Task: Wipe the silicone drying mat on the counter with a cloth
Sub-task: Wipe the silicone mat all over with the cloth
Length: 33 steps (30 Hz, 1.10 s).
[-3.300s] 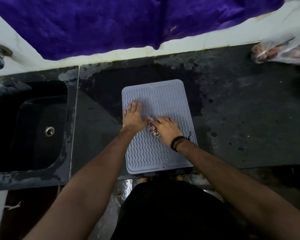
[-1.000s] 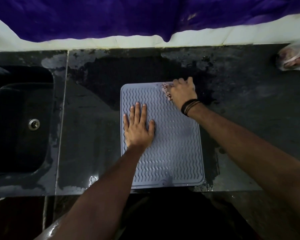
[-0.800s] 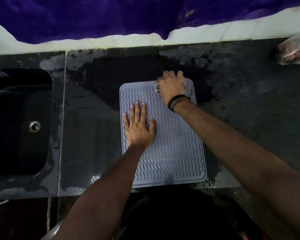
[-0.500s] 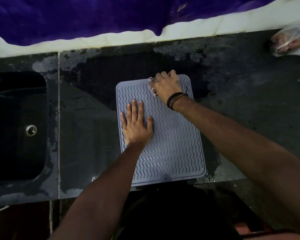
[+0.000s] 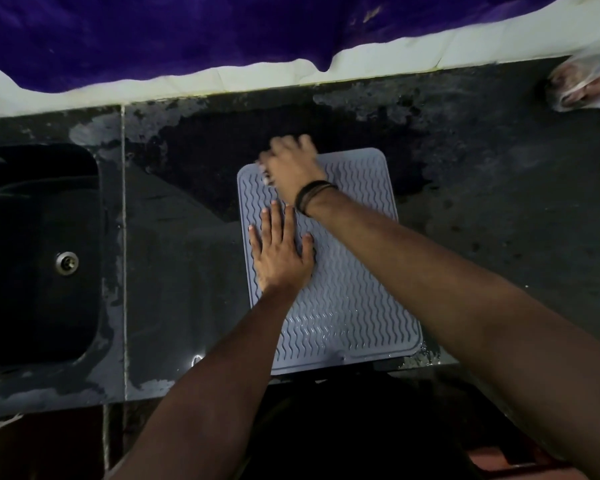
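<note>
A grey silicone drying mat with wavy ridges lies on the dark counter, its near edge at the counter's front. My left hand presses flat on the mat's left half, fingers spread. My right hand is at the mat's far left corner, closed over a small crumpled cloth; only a pale bit of it shows under the fingers. The hand is blurred by motion.
A black sink with a metal drain is set into the counter at the left. A clear plastic bag lies at the far right. Purple fabric hangs along the white back wall. Wet patches surround the mat.
My right hand with the cloth has slid leftward along the mat's far edge, from the right corner toward the left corner. My left hand has stayed flat on the mat.
</note>
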Tool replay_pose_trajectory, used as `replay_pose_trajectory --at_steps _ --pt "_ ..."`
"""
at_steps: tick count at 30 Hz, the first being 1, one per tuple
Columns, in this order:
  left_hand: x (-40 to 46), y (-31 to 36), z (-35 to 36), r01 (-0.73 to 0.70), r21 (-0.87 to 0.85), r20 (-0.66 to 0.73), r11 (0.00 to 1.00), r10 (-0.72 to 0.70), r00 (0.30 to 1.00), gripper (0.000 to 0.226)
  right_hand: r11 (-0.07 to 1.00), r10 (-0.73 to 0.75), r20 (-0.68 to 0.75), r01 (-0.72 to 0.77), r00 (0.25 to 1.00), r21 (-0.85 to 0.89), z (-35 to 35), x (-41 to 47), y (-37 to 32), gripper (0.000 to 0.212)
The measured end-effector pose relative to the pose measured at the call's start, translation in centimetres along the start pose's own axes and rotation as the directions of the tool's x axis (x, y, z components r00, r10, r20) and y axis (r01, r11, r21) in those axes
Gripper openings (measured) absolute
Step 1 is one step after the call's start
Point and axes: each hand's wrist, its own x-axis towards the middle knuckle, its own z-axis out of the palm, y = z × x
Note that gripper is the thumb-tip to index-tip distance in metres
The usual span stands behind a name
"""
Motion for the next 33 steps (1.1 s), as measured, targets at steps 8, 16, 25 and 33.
replay_pose_trajectory --at_steps 8,16,25,33 --pt "-0.1 0.1 0.1 0.008 -0.018 -0.033 1.000 -0.009 0.999 0.069 0.974 -0.113 0.074 0.125 0.991 -0.191 1.2 -1.3 0.8 0.035" --pt "-0.3 0.0 0.0 0.004 -0.036 -0.033 0.999 -0.005 0.999 0.070 0.970 0.102 0.127 -0.070 0.987 -0.235 2.3 -7.3 10.8 0.050" --pt "-0.4 0.1 -0.2 0.000 -0.038 -0.058 0.999 -0.002 0.998 0.069 0.930 0.362 0.251 -0.331 0.898 -0.156 2.9 -8.7 10.4 0.050" --pt "-0.7 0.5 -0.3 0.013 -0.045 -0.086 0.999 -0.017 0.996 0.067 0.914 0.388 0.310 -0.405 0.868 -0.012 2.8 -21.6 2.8 0.057"
